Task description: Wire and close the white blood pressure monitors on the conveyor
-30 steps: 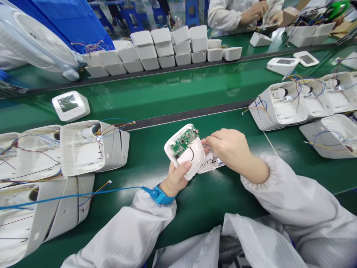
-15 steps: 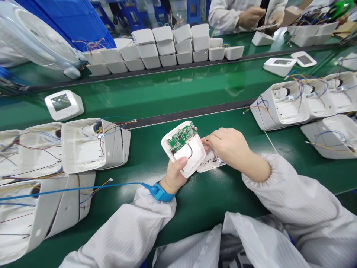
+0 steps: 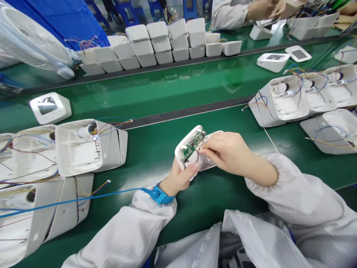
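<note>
My left hand (image 3: 181, 176) grips a white plastic casing half (image 3: 179, 152) from below, thumb over its near edge. The casing is tilted, and a green circuit board (image 3: 193, 145) sits inside it. A dark wire (image 3: 198, 157) loops out from the board. Behind and to the right, partly covered by my fingers, is a second white casing part (image 3: 206, 163). My right hand (image 3: 230, 152) is closed in a pinch at the board's right side. What its fingertips hold is hidden. Around my left wrist is a blue strap (image 3: 161, 193) with a cord.
Open white housings with loose wires stand at left (image 3: 114, 143) and right (image 3: 263, 106). A white screen unit (image 3: 63, 106) lies back left. More white housings (image 3: 163, 57) are stacked beyond the dark rail. A fan (image 3: 30, 41) and a co-worker's hands (image 3: 267, 9) are farther off.
The board-side casing has shifted right and tilted more edge-on. My right hand has come to the board beside the wire, from over the second casing part.
</note>
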The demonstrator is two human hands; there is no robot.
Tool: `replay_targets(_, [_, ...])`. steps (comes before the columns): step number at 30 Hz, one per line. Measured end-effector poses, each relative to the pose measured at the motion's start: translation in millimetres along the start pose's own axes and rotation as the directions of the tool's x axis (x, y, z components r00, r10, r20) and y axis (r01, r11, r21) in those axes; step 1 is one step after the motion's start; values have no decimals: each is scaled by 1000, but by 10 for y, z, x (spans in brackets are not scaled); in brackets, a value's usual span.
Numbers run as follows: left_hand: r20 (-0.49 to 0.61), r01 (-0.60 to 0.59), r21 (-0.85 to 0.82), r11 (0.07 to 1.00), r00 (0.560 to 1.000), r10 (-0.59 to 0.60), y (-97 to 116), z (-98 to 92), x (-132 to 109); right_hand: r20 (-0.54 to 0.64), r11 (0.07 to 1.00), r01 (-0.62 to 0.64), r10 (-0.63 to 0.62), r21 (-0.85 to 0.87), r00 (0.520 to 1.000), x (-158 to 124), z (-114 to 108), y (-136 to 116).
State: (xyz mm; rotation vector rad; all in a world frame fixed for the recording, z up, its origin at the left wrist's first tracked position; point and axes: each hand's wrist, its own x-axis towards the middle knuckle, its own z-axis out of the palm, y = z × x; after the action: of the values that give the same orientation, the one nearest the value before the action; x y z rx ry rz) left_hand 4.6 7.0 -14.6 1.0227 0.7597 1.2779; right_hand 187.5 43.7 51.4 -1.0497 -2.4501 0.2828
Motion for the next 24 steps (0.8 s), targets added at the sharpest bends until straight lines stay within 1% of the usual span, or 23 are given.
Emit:
replay_targets(5, [58, -12, 26, 1000, 998, 11, 87, 82, 13, -12, 984, -59, 62, 167, 998, -14, -3, 1])
replay_targets(8, [91, -28, 2, 1000, 996, 27, 93, 93, 20, -27, 966, -81, 90, 246, 996, -6, 3, 13])
replay_targets(10, [101, -33, 14, 999, 994, 31, 97, 88, 23, -29, 957, -79, 91, 279, 995, 1, 2, 19])
replay_targets(15, [91, -21, 69, 997, 996, 15, 126, 74, 34, -39, 959, -84, 98, 269, 994, -3, -7, 12])
replay_targets(18, [107, -21, 73, 997, 994, 13, 122, 52, 43, -68, 975, -67, 84, 214, 994, -17, 15, -1])
replay_targets(20, [119, -40, 77, 996, 992, 31, 100, 25, 46, -138, 991, -38, 56, 131, 989, -23, 50, 5])
replay_targets(21, [126, -49, 74, 996, 991, 39, 86, 11, 46, -198, 996, -23, 40, 86, 979, -22, 70, 18])
replay_targets(22, [136, -49, 65, 997, 990, 40, 72, -2, 45, -268, 999, -14, 26, 49, 963, -18, 89, 37])
replay_targets(24, [173, -20, 35, 999, 985, 14, 55, -19, 38, -406, 1000, -2, 11, 22, 914, -1, 117, 94])
